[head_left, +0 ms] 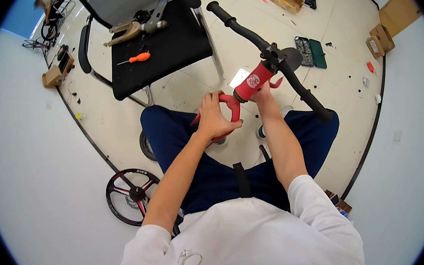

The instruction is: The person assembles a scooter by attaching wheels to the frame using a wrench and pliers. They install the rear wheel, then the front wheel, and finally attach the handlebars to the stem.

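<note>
1. Your left forearm rises from the lower edge, bent slightly at the wrist, above your lap.
2. Your left hand point(214, 117) is curled shut around the red frame piece point(230, 107), fingers wrapped over its top, thumb toward you.
3. Just right of that hand, the red stem tube point(254, 81) slants up to the black handlebar point(265, 45), which runs crosswise above both hands.
4. Your right forearm stretches straight ahead; your right hand point(265, 94) sits under the red stem tube, mostly hidden, so you cannot tell how tightly it grips.
5. Beyond your left hand stands a black chair point(163, 50) carrying an orange screwdriver point(136, 58).
</note>
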`<control>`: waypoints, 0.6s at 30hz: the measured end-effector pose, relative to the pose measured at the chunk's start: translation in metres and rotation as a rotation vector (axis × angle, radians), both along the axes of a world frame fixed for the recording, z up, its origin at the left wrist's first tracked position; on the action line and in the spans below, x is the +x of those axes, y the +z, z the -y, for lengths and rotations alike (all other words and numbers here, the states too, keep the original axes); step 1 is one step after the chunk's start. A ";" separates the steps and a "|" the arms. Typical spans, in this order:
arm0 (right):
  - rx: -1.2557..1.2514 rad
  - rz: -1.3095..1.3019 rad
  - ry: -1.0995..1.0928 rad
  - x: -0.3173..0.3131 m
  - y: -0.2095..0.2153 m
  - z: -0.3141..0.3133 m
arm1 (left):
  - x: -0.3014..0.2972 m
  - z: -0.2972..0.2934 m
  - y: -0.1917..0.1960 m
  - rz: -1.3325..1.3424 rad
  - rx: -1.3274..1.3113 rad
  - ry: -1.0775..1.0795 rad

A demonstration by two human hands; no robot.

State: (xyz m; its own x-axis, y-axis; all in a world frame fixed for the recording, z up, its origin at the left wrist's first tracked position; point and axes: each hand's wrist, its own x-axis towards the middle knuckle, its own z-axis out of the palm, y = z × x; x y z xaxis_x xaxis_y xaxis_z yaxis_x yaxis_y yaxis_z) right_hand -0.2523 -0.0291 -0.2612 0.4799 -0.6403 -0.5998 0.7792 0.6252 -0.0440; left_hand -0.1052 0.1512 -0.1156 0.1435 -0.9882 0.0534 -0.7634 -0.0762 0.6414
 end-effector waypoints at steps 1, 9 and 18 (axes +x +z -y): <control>-0.060 0.022 0.007 -0.009 -0.013 0.003 | -0.005 0.003 0.000 0.009 0.004 -0.002; 0.178 -0.030 -0.051 0.022 -0.024 -0.038 | -0.001 -0.014 -0.016 -0.001 0.191 0.065; -0.182 -0.132 -0.005 0.013 -0.057 -0.062 | -0.010 -0.016 -0.032 0.065 0.203 0.074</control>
State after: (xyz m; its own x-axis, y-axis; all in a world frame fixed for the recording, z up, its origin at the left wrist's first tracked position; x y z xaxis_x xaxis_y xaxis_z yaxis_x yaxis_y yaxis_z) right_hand -0.2395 0.0333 -0.3182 0.4014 -0.7459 -0.5315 0.7625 0.5937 -0.2573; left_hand -0.1148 0.1673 -0.1481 0.2185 -0.9666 -0.1337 -0.7902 -0.2557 0.5570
